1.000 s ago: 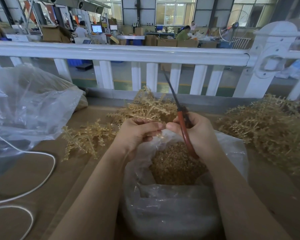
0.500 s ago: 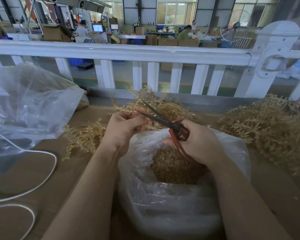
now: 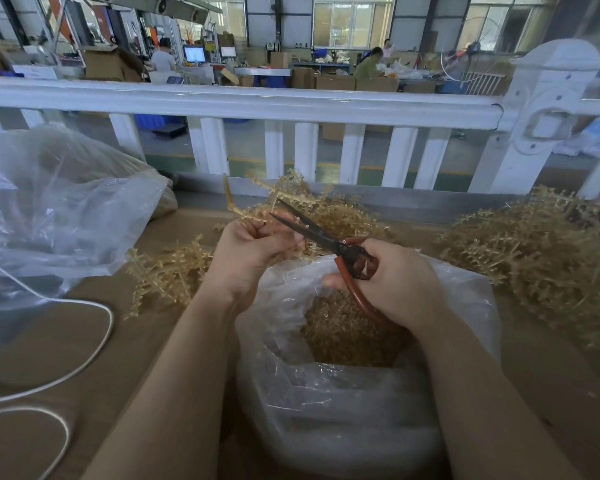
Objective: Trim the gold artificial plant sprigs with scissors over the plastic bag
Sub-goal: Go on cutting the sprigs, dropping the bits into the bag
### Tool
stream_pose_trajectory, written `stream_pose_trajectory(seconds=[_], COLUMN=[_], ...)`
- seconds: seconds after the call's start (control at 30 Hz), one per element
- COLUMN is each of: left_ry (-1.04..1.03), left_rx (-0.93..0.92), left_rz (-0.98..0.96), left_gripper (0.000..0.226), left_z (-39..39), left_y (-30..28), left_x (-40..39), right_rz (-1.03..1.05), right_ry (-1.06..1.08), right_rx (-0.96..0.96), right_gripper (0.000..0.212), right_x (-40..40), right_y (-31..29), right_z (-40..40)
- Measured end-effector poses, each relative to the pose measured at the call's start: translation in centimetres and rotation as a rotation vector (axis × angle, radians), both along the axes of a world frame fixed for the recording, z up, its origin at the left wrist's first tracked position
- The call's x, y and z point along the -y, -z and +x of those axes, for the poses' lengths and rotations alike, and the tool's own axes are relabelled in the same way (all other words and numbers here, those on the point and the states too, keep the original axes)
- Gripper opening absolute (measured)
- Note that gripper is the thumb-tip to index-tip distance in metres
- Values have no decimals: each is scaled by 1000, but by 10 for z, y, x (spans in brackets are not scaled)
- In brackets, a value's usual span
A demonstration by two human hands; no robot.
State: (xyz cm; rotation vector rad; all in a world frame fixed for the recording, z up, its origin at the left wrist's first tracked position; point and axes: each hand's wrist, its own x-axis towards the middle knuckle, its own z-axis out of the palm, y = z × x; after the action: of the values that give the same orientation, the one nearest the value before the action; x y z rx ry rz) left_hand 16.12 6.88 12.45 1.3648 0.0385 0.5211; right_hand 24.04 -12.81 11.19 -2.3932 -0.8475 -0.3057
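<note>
Sprig (image 3: pixel 246 211) in left hand (image 3: pixel 253 251), against scissors (image 3: pixel 312 230)

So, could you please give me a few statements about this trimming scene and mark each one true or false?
1. The right hand holds the red-handled scissors. True.
2. The scissor blades are closed tight. False: they are parted, with the tips by the left hand.
3. The left hand grips a gold sprig. True.
4. The open plastic bag under the hands is empty. False: gold trimmings lie inside.
5. A white cable lies left of the bag. True.
</note>
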Motion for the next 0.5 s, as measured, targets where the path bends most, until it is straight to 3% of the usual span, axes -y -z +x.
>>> stream_pose_trajectory(seconds=[0.13, 0.3, 0.5], left_ry=[2, 8, 17], left_rx=[13, 10, 12], left_rz=[-7, 0, 8], left_gripper=[11, 12, 18], left_z=[0, -2, -4], left_y=[0, -1, -2], left_x=[0, -1, -1], right_rz=[3, 42, 33], right_ry=[7, -2, 16], right_rx=[30, 63, 77], right_gripper=[74, 54, 67], right_x=[-1, 0, -1], right_y=[0, 1, 4], right_z=[0, -1, 1])
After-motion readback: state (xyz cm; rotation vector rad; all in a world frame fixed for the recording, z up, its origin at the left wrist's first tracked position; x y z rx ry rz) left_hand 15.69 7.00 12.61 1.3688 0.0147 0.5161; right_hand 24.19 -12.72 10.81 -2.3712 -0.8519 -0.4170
